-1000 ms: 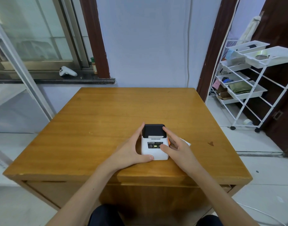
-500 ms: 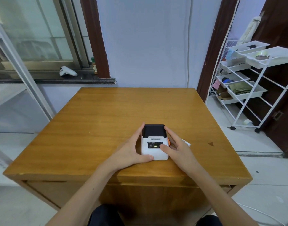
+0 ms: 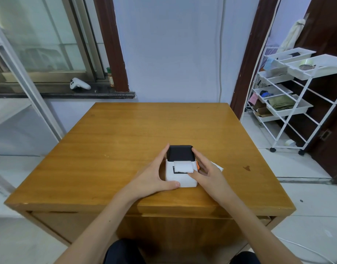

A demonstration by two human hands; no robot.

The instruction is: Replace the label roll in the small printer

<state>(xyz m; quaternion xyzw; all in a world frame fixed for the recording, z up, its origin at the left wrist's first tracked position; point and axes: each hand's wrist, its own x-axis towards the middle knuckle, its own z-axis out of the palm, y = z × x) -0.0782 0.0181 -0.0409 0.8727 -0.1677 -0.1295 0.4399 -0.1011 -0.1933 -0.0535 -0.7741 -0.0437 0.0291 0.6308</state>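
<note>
Pale blue wall and a dark-framed window fill the far side, and below them I see a square honey-coloured wooden table point(image 3: 125, 149) with the work sitting near its front edge. On it stands the small white label printer with a black lid point(image 3: 180, 166), upright, its front toward me. A white strip of label paper point(image 3: 183, 167) lies out of the slot just below the black lid and covers part of the front panel. An orange tab point(image 3: 197, 165) shows on the printer's right side.

My left hand point(image 3: 154, 178) cups the printer's left side, fingers curved open up along the lid's edge and the thumb pressed against the lower front corner. My right hand point(image 3: 209, 174) is on the other side, fingers loosely spread against the lid and the orange tab, with the thumb tip touching the front face just below the label paper. Whether that thumb pins the paper I cannot tell. A white scrap point(image 3: 218, 166) pokes out from behind the right hand on the table.

Off to the right stands a white wire trolley with plastic trays point(image 3: 297, 103).
</note>
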